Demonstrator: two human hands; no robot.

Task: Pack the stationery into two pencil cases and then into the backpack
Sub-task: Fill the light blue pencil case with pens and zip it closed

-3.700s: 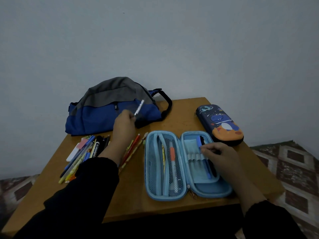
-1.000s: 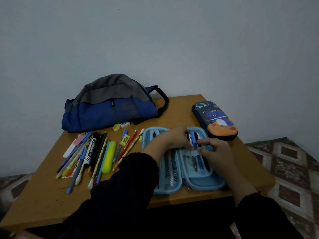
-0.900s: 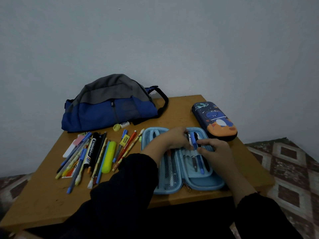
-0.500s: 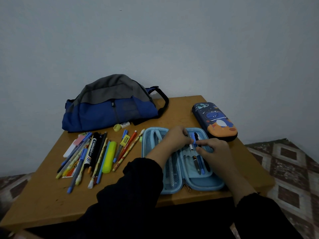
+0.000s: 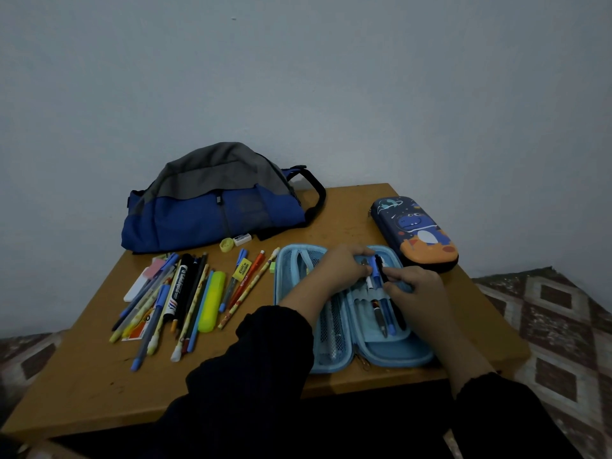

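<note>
Here both hands (image 5: 342,271) (image 5: 415,288) curl fingers over pens (image 5: 377,286) in the open case (image 5: 390,354).

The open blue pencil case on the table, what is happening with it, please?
A person is filling the open light blue pencil case. The left hand pinches a pen at the elastic loops, and the right hand steadies the pens there. Many loose pens lie beside it. The dinosaur pencil case and the backpack are closed.

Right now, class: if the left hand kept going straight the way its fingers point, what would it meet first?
The left hand points rightward across the open pencil case. It would probably meet the blue pen in the loops first, then the right hand; depth is unclear.
</note>
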